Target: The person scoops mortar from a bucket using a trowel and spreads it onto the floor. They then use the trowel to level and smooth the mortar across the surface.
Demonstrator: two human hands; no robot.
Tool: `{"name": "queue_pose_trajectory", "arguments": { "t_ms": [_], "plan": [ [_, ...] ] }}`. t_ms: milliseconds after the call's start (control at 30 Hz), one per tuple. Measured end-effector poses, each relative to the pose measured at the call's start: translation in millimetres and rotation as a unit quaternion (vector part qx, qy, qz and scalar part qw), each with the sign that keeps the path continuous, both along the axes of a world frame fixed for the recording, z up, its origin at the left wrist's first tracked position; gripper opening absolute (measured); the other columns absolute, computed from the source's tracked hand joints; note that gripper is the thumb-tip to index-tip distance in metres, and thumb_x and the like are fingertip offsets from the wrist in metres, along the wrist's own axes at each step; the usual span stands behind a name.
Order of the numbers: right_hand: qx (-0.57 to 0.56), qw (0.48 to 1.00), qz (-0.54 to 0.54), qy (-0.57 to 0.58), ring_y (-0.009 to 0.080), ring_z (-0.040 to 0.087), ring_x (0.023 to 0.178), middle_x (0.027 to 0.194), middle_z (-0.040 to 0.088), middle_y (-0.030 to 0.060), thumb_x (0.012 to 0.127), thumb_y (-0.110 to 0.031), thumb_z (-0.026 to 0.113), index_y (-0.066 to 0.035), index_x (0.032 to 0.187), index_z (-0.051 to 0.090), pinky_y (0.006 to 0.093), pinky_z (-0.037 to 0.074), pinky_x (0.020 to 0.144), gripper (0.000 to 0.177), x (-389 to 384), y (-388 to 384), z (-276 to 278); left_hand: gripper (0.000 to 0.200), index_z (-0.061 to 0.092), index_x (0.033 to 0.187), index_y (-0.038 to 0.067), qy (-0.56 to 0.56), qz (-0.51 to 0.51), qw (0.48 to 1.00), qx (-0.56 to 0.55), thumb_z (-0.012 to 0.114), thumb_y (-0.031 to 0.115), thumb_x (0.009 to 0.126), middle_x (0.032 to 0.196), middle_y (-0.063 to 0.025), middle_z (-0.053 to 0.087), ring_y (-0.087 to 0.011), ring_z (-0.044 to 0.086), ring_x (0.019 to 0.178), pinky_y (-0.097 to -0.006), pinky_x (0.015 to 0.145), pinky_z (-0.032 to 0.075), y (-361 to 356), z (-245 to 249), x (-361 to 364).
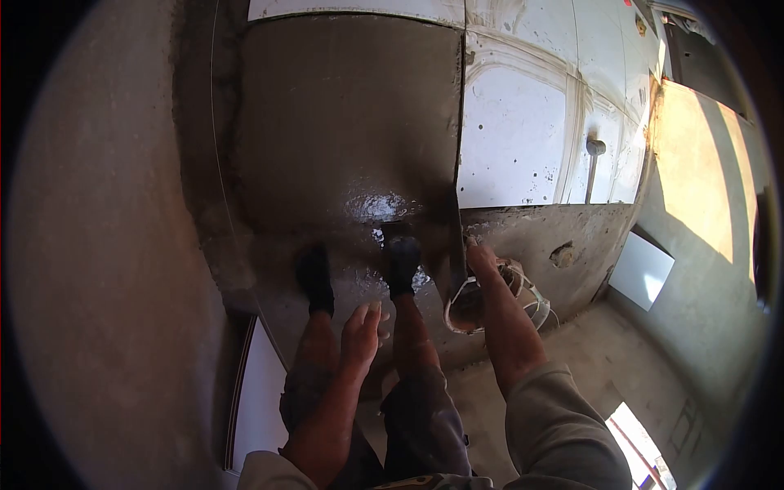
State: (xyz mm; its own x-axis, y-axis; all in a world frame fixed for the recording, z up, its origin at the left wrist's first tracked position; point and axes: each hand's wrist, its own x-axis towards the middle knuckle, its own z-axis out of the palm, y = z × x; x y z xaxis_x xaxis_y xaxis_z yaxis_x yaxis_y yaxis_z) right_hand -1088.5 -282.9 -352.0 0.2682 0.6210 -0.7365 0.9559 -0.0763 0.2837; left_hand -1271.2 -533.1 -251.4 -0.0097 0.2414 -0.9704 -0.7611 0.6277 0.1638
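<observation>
My right hand point(482, 258) is closed around the near end of a long dark flat bar point(456, 233), which runs forward along the edge of the white tiles. Partly behind that forearm stands a bucket point(467, 309) with a pale, dirty rim; its contents are hard to make out. My left hand point(361, 333) hangs in the air above the floor between my legs, fingers loosely extended and nothing in it. Ahead of my feet spreads smooth grey-brown mortar point(351, 114), wet and shiny near my shoes.
Smeared white tiles point(510, 122) lie to the right of the mortar, with a small grey-handled tool point(595, 149) on them. A taut string point(214, 106) runs along the left. One white tile point(641, 271) leans at the right wall; a white panel point(260, 392) stands at lower left.
</observation>
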Motion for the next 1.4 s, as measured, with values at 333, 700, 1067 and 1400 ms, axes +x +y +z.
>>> {"name": "queue_pose_trajectory", "arguments": {
  "t_ms": [333,700,1067,1400],
  "plan": [
    [-0.155,0.967,0.195,0.048,0.0394,0.059,0.107,0.110,0.063,0.0229,0.089,-0.034,0.046,-0.007,0.103,0.068,0.0471,0.047,0.089,0.037,47.6,24.4,-38.8,0.051,0.058,0.118,0.005,-0.047,0.008,0.999,0.009,0.055,0.049,0.092,0.099,-0.0050,0.065,-0.0081,0.058,0.065,-0.0216,0.054,0.043,-18.9,12.0,37.3],
    [-0.223,0.926,0.267,0.145,0.0374,0.063,0.099,0.102,0.066,0.0209,0.082,-0.035,0.056,-0.011,0.099,0.070,0.0459,0.050,0.081,0.033,27.3,57.0,-12.3,0.049,0.059,0.115,0.005,-0.016,0.037,0.999,-0.008,0.055,0.048,0.092,0.097,-0.0064,0.065,-0.0089,0.058,0.064,-0.0220,0.053,0.044,-21.2,9.9,47.3],
    [-0.101,0.990,0.066,0.079,0.0413,0.059,0.105,0.106,0.063,0.0272,0.092,-0.048,0.044,-0.003,0.106,0.067,0.0472,0.046,0.086,0.052,1.7,35.5,49.8,0.049,0.058,0.115,0.005,-0.013,0.026,0.999,-0.020,0.057,0.047,0.091,0.096,-0.0069,0.066,-0.0087,0.059,0.062,-0.0212,0.051,0.044,-25.3,3.5,58.8],
    [-0.148,0.957,-0.093,0.233,0.0307,0.067,0.085,0.085,0.067,0.0245,0.094,-0.044,0.051,0.005,0.101,0.065,0.0409,0.049,0.076,0.052,-12.7,-62.1,104.2,0.048,0.059,0.114,0.005,-0.024,-0.010,0.999,-0.022,0.056,0.047,0.092,0.098,-0.0068,0.066,-0.0086,0.059,0.063,-0.0213,0.051,0.044,-31.2,-3.3,59.2]
  ]
}}
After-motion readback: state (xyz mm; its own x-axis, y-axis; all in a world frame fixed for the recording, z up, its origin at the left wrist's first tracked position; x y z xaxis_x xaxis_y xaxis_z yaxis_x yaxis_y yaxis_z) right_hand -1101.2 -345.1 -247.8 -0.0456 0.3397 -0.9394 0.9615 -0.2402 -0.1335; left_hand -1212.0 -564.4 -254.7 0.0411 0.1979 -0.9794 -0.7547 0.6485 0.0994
